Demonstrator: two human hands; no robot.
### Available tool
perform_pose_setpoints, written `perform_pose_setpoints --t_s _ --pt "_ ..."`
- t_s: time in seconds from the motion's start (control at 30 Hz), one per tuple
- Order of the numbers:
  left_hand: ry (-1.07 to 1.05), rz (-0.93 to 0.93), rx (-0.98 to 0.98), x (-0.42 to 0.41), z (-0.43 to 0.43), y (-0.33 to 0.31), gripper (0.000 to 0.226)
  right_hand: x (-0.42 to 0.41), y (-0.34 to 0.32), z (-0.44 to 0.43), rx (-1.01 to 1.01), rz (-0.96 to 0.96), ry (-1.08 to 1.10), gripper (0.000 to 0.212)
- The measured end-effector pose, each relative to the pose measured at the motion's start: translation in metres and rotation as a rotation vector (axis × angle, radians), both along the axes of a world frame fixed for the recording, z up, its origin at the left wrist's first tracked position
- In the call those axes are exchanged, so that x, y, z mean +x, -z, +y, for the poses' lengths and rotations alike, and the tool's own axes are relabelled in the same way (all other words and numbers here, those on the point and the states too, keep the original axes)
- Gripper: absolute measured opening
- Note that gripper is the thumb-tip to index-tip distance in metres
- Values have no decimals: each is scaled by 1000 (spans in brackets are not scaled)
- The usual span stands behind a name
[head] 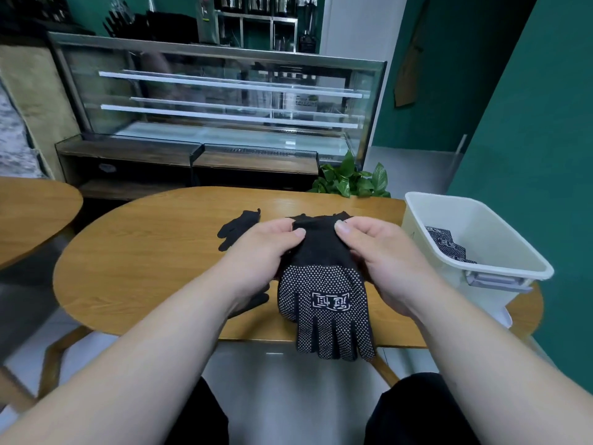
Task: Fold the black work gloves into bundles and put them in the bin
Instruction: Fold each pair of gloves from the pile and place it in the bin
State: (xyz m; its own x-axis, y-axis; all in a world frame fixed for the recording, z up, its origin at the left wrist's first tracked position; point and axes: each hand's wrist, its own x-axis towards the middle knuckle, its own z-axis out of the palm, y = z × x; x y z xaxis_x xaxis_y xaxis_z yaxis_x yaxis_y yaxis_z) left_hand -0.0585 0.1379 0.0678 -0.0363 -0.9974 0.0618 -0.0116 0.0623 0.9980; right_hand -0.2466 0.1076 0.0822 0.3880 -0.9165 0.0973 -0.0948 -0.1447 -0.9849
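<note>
A black work glove (324, 303) with white grip dots lies over the near edge of the wooden table (144, 252), its fingers hanging past the edge toward me. My left hand (260, 252) and my right hand (375, 255) each pinch the plain black cuff at its far end. More black gloves (239, 227) lie on the table behind my left hand, and black fingers show under my left wrist. At the right stands a white plastic bin (510, 261) holding folded dotted glove bundles (447, 244).
A second wooden table (32, 213) stands at the left. A green leafy plant (351, 181) sits behind the table's far edge, with a glass display case (224, 101) beyond it. My knees are below the table edge.
</note>
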Motion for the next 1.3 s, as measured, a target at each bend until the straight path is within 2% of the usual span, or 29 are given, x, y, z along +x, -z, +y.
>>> perform_pose_setpoints --t_s 0.3,0.4,0.6,0.67,0.87,1.0,1.13,1.2,1.27,1.3 --pt "-69 -136 -71 -11 -7 -4 31 8 6 -2 -46 -54 192 20" --pt "-49 -175 -86 -9 -7 -6 27 6 3 -1 4 -121 145 17" --pt "31 -251 -34 -4 -8 -5 37 2 9 -7 39 -115 57 14" --pt "22 -272 -31 -4 -12 1 34 2 13 -10 55 -79 38 15" --pt "31 -171 -9 2 -26 17 15 0 27 -25 88 -7 54 15" --pt "39 -198 -2 3 -34 19 12 0 28 -33 87 54 -8 4" --pt "-36 -318 -43 8 -48 6 6 5 14 -47 -26 142 30 5" --pt "-95 -336 -114 7 -52 -5 7 5 8 -53 -203 184 103 4" --pt "-53 -312 -107 7 -49 -17 5 3 5 -51 -316 219 103 5" --pt "18 -291 -60 9 -47 -20 6 0 4 -50 -294 198 52 8"
